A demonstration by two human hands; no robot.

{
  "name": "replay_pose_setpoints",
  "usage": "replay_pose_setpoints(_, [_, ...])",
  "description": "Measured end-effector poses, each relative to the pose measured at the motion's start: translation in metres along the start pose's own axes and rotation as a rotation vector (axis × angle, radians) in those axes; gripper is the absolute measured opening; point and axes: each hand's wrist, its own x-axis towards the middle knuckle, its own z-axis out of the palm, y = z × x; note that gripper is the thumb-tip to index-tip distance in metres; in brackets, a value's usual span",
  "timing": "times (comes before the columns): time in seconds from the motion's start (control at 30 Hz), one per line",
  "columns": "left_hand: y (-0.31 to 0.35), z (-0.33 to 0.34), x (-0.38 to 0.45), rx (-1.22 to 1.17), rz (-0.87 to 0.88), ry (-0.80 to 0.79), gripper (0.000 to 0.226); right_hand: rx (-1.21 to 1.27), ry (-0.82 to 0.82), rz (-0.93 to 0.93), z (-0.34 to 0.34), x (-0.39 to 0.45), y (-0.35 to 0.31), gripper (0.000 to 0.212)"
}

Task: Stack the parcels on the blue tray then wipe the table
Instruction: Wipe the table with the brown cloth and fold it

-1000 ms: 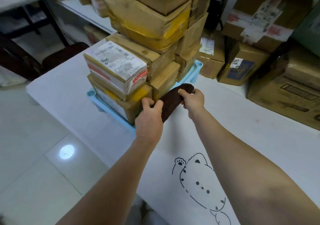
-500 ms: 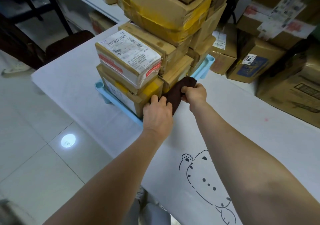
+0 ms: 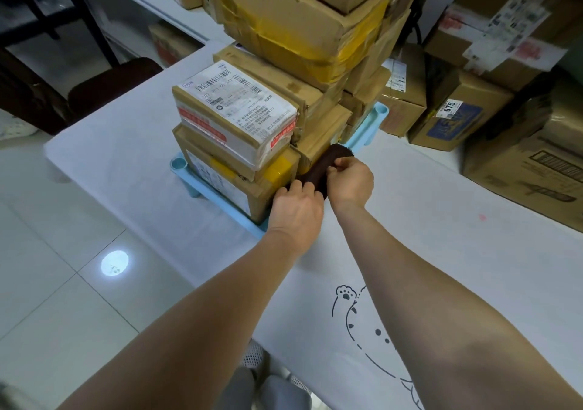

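My left hand (image 3: 298, 209) and my right hand (image 3: 351, 182) are both at the near corner of the blue tray (image 3: 220, 196), and between them I hold a dark brown cloth (image 3: 328, 165). My right fingers are curled over its upper edge, pinching it; my left fingers curl round its lower end, just beside the bottom parcel. The cloth lies against the side of the stack, above the tray's rim.

The parcels (image 3: 284, 72) stand piled high on the tray, which sits on the white table (image 3: 441, 252). The nearest one, a labelled parcel (image 3: 235, 111), carries a white shipping label with barcodes and a number that begins "502 301"; the small print below it is too fine for me to read. Red bands with pale lettering run along its front and right edges. Under it a box with yellow tape (image 3: 239, 179) bears another white label, unreadable. Higher up, a large carton (image 3: 303, 31) is wrapped with wide yellow tape.

The table cover has a cartoon animal (image 3: 369, 324) drawn in black outline, one paw raised. Past the table, among more cartons, a brown box (image 3: 457, 119) shows a white sticker reading "675" above a blue printed panel. Another carton (image 3: 517, 31) higher up wears a torn label with red marks.
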Motion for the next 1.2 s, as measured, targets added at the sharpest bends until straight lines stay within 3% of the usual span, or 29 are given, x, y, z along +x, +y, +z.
replay_pose_setpoints(0.27, [-0.001, -0.001, 0.006, -0.098, -0.083, -0.04, 0.023, -0.454, -0.041, -0.32, 0.009, 0.002, 0.006, 0.023])
replay_pose_setpoints(0.5, [-0.004, 0.001, 0.014, -0.064, -0.091, -0.15, 0.03, -0.712, -0.151, -0.403, 0.007, 0.005, -0.001, 0.03])
replay_pose_setpoints(0.57, [-0.006, 0.0, 0.016, -0.082, -0.081, -0.162, 0.032, -0.652, -0.188, -0.378, 0.005, 0.008, 0.0, 0.034])
replay_pose_setpoints(0.77, [-0.014, -0.01, 0.015, -0.173, -0.069, -0.106, 0.03, -0.167, -0.189, -0.206, -0.011, -0.006, 0.004, 0.035])
replay_pose_setpoints(1.1, [-0.001, -0.046, 0.029, -0.265, -0.093, -0.038, 0.032, 0.055, -0.11, -0.058, -0.054, -0.013, 0.001, 0.034])
replay_pose_setpoints(1.2, [0.013, -0.066, 0.042, -0.406, -0.153, -0.011, 0.03, 0.181, -0.037, -0.022, -0.085, -0.012, 0.003, 0.031])
